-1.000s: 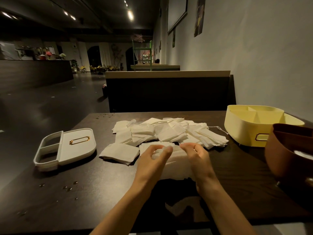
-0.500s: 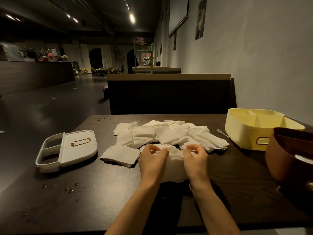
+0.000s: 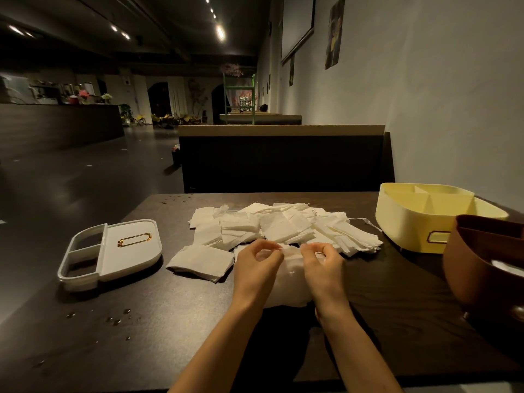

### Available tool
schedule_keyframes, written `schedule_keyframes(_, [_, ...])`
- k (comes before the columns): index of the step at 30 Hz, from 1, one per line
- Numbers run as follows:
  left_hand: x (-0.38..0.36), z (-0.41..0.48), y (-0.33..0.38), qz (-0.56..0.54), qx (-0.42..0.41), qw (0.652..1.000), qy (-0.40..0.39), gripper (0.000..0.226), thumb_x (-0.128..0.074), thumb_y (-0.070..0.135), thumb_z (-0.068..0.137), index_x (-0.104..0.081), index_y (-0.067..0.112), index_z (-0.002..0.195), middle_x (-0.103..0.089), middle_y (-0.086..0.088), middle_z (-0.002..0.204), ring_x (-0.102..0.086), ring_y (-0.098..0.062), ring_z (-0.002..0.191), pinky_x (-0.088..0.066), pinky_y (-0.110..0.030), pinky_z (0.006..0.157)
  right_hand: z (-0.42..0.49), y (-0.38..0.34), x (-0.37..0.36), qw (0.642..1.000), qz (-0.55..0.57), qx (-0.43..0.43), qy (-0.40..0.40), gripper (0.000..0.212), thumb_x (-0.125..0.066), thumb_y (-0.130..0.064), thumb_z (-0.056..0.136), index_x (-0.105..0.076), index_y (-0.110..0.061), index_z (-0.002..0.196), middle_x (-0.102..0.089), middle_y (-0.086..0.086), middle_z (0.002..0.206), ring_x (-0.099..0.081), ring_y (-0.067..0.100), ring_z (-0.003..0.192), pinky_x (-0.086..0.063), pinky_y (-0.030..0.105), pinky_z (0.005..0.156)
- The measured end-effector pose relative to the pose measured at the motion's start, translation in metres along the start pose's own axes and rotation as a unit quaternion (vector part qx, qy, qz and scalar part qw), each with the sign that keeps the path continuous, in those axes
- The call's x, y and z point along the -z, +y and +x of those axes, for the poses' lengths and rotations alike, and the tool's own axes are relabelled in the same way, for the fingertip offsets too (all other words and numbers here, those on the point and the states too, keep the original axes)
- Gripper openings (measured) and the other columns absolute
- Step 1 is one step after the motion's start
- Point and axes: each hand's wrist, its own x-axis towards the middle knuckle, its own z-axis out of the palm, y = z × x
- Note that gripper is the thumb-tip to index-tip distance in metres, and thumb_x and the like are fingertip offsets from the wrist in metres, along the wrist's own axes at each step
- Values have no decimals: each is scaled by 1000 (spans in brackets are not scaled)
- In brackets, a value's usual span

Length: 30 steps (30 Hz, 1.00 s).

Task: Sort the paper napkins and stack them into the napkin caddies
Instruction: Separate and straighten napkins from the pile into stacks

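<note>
Just nearside of the napkin pile (image 3: 283, 226), the left hand (image 3: 256, 272) and right hand (image 3: 323, 272) pinch, with curled fingertips, the far edge of a white napkin (image 3: 289, 282). Its body lies beneath and between both palms.
</note>
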Motion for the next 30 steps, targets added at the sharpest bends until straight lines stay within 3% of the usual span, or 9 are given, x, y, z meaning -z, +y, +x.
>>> schedule_keyframes(7, [2,4,0,14,24,998,47,12,-58,16,83,-62,13,72,-63,-5,76,-54,-17,72,-48,-35,70,1,1,3,1000,-10,4,-5,15,-58,-17,84,-58,-23,70,-64,1,83,-59,23,85,-51,39,79])
schedule_keyframes(14, [-1,1,4,97,-30,994,46,24,-59,29,85,-57,7,76,-58,-1,76,-47,-8,68,-41,-26,61,2,3,1,1000,-12,3,-10,12,-61,-22,83,-60,-20,71,-65,2,80,-59,22,82,-50,37,73])
schedule_keyframes(18, [2,4,-1,92,-16,994,59,5,-60,16,80,-56,15,82,-59,0,83,-55,-16,82,-49,-37,77,3,6,-1,1000,-11,6,-9,18,-67,-28,81,-59,-18,68,-64,1,73,-58,20,75,-48,34,67])
schedule_keyframes(21, [5,5,-2,38,-8,999,32,20,-55,7,82,-54,21,96,-60,0,93,-57,-17,91,-51,-37,84,5,7,-3,1000,-15,12,-1,24,-65,-31,84,-55,-18,65,-60,1,70,-55,19,72,-43,30,65])
schedule_keyframes(24, [6,5,-1,12,-16,1000,-2,25,-46,4,87,-58,25,95,-62,1,95,-58,-14,90,-51,-35,83,7,7,-6,999,-29,23,4,29,-61,-34,87,-52,-18,64,-60,3,71,-54,20,71,-45,34,66])
schedule_keyframes(26, [9,5,0,25,-23,999,-28,22,-44,10,92,-61,23,94,-60,5,98,-55,-7,91,-48,-30,82,8,7,-7,999,-37,35,1,33,-57,-35,90,-51,-17,63,-57,1,67,-53,18,68,-44,34,63])
schedule_keyframes(28, [16,4,1,34,-30,995,-84,11,-50,29,95,-60,25,96,-58,12,100,-52,0,92,-46,-23,79,8,6,-6,998,-41,49,6,37,-55,-36,92,-48,-17,60,-51,-2,61,-48,15,62,-42,33,59])
schedule_keyframes(30, [25,3,-3,71,-37,984,-157,36,-64,55,79,-56,31,104,-56,14,107,-53,0,99,-47,-23,83,7,5,-6,997,-41,57,8,38,-54,-38,92,-50,-16,61,-53,-2,61,-49,15,61,-44,36,60])
